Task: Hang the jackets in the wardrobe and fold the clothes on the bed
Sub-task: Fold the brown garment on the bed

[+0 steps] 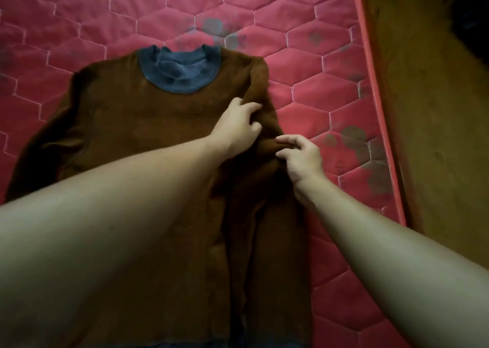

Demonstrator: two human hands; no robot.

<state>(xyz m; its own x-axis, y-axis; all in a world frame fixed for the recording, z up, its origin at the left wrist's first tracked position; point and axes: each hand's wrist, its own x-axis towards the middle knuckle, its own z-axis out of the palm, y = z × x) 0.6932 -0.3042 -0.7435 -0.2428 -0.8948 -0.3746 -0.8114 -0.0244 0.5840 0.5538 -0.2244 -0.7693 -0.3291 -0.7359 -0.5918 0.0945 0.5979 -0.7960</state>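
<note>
Brown sweater lying flat on the bed, one side being folded in
Left hand and right hand each pinch a fold near its right edge; the knit looks soft, light and floppy; best gripped at shoulder seam and hem.

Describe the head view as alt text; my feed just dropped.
A brown sweater with a blue collar lies flat on a pink quilted mattress. The left hand grips its fabric below one shoulder and the right hand pinches the fabric just beside it, on the side nearer the mattress edge.
</note>
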